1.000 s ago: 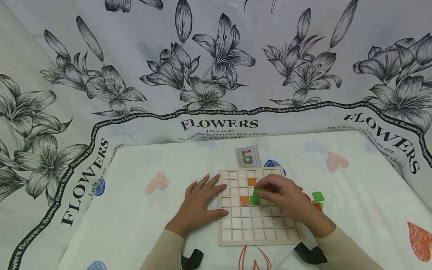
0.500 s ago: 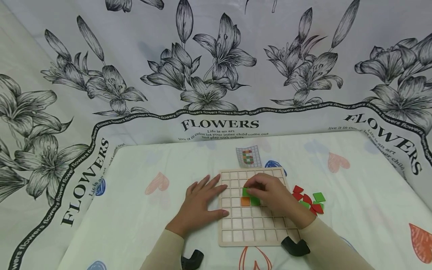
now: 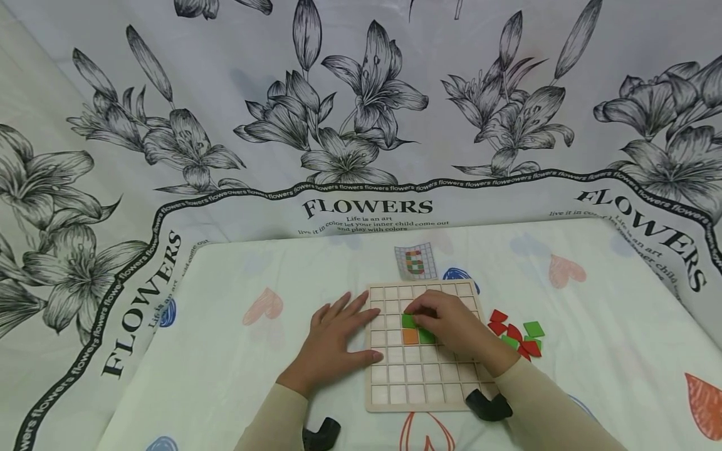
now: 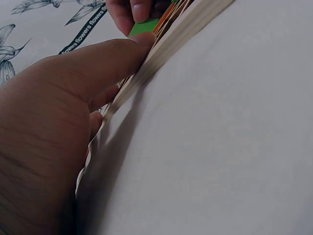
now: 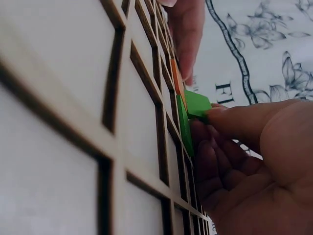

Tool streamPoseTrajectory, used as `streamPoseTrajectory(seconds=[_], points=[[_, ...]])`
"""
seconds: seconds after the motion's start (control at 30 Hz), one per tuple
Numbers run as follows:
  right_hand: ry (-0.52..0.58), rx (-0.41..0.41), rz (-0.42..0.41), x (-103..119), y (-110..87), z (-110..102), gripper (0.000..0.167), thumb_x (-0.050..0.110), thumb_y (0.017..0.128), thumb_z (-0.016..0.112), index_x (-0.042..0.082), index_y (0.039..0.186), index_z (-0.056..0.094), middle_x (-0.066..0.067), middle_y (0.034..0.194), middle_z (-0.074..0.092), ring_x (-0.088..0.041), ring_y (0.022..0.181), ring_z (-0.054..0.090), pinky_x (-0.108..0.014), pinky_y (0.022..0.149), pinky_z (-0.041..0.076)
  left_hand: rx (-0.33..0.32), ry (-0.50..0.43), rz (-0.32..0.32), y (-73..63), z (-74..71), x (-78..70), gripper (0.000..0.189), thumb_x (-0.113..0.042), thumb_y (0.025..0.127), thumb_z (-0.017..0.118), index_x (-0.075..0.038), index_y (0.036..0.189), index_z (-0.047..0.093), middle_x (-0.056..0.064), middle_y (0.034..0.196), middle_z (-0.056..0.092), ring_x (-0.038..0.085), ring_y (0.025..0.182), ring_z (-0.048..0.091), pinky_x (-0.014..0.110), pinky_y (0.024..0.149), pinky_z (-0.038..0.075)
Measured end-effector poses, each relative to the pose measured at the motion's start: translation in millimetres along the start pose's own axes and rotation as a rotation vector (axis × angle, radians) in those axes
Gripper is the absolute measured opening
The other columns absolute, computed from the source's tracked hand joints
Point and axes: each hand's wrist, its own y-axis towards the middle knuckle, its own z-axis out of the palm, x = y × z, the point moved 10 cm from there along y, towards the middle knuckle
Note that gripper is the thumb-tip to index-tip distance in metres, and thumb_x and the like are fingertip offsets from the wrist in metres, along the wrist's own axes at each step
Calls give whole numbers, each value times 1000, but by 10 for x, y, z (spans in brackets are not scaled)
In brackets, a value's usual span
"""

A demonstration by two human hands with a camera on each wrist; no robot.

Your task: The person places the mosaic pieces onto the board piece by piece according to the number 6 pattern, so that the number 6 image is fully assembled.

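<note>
My right hand (image 3: 454, 326) pinches a green square tile (image 3: 409, 321) between thumb and fingers, low over the wooden grid board (image 3: 397, 393). In the right wrist view that tile (image 5: 197, 104) stands tilted, its lower edge close to the board. Just in front of it an orange tile (image 3: 410, 337) lies in a cell, with another green tile (image 3: 426, 337) beside it, partly covered by the right hand. My left hand (image 3: 338, 341) rests flat with fingers spread, thumb and fingertips at the board's left edge; the left wrist view shows its thumb (image 4: 107, 63) along that edge.
Loose red and green tiles (image 3: 513, 334) lie right of the board. A small pattern card (image 3: 416, 261) with a coloured grid sits behind it. Black straps hang at both wrists. A flower-printed cloth covers table and back wall.
My right hand has moved left over the board with the green tile, from above the placed green tile to above the orange one. The left hand has stayed still.
</note>
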Motion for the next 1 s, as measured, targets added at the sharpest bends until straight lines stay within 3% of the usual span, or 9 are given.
streamPoseTrajectory(seconds=[0.57,1.0], points=[[22,1,-23,30,-18,-4,16,15,110,67,18,121,78,9,118,70,-17,105,61,-46,97,54,2,12,7,4,-1,1,80,-70,92,73,-36,162,56,-16,177,24,19,165,13,55,126,7],[135,-21,-6,58,-55,-67,26,32,110,68,15,129,75,7,111,70,-20,98,63,-39,89,56,1,9,-4,-1,3,4,80,-69,91,75,-37,162,56,-17,177,24,18,165,12,55,127,7]])
